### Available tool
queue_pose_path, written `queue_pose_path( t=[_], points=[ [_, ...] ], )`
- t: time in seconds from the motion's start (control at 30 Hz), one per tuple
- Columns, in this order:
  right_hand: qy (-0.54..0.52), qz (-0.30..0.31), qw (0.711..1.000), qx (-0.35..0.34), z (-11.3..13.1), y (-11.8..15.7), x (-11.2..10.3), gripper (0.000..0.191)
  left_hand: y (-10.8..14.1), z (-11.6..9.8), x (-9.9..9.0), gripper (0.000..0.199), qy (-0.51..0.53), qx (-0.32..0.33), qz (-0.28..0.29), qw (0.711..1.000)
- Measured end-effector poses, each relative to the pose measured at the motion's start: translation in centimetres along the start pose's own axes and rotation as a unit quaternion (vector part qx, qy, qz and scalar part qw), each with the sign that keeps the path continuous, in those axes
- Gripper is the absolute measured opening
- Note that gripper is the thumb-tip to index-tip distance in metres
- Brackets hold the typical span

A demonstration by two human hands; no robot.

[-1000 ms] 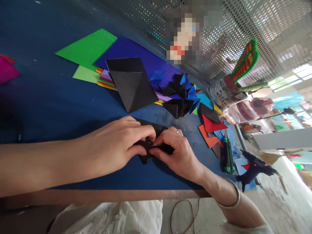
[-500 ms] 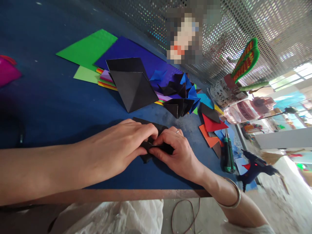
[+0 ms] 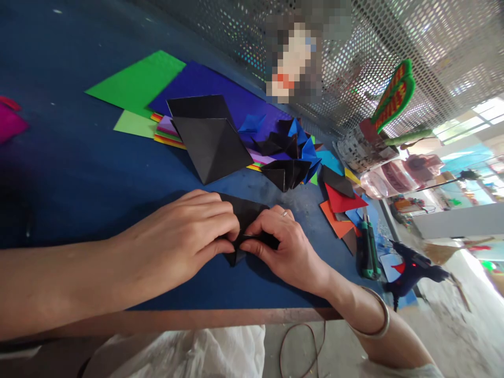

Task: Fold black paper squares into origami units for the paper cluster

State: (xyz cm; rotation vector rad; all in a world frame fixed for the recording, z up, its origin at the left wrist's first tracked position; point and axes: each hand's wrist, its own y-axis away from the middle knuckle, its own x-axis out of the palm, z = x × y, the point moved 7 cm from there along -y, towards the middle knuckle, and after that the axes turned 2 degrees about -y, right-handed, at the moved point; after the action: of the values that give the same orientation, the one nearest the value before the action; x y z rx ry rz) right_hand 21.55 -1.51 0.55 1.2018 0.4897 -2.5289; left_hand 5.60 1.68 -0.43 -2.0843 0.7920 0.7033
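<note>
Between my hands, near the table's front edge, lies a partly folded sheet of black paper (image 3: pixel 244 207). My left hand (image 3: pixel 197 226) is closed on its left side, thumb and fingertips pinching a fold. From the right, my right hand (image 3: pixel 277 236) pinches the same paper between thumb and forefinger, its thumb close to the left one. A small folded point sticks out toward me below the fingertips. Both palms cover part of the sheet. Just beyond lie a larger folded black paper (image 3: pixel 212 142) and several folded black pieces (image 3: pixel 287 170) beside blue ones (image 3: pixel 309 152).
Green paper (image 3: pixel 137 79) and dark blue paper (image 3: pixel 192 84) lie at the back. To the right are red paper (image 3: pixel 344 197), a green-handled cutter (image 3: pixel 369 247), a glue gun (image 3: pixel 415 268), a pink bottle (image 3: pixel 394 176) and a mosaic pot (image 3: pixel 364 147). Perforated metal (image 3: pixel 232 31) rises behind.
My left hand's fingers have drawn back slightly to the left and curled, showing more of the black paper. My right hand keeps its pinch almost in place. The view has shifted slightly.
</note>
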Motion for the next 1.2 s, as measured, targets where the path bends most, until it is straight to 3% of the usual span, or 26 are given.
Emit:
queue_pose_path(
  t=[0.17, 1.0, 1.2],
  points=[
    [-0.004, -0.008, 1.000, 0.001, 0.0, 0.0, 0.0, 0.015, 0.2, 0.4, 0.2, 0.021, 0.054, 0.009, -0.027, 0.998],
    [0.067, -0.034, 0.997, 0.003, 0.4, 0.4, 0.5, 0.017, -0.9, 1.1, 0.4, 0.025, 0.070, -0.030, 0.052, 0.996],
    [0.068, -0.037, 0.997, -0.007, 0.5, 0.3, 0.5, 0.017, -0.7, 0.3, 0.1, 0.027, 0.062, 0.004, 0.031, 0.998]
  ],
)
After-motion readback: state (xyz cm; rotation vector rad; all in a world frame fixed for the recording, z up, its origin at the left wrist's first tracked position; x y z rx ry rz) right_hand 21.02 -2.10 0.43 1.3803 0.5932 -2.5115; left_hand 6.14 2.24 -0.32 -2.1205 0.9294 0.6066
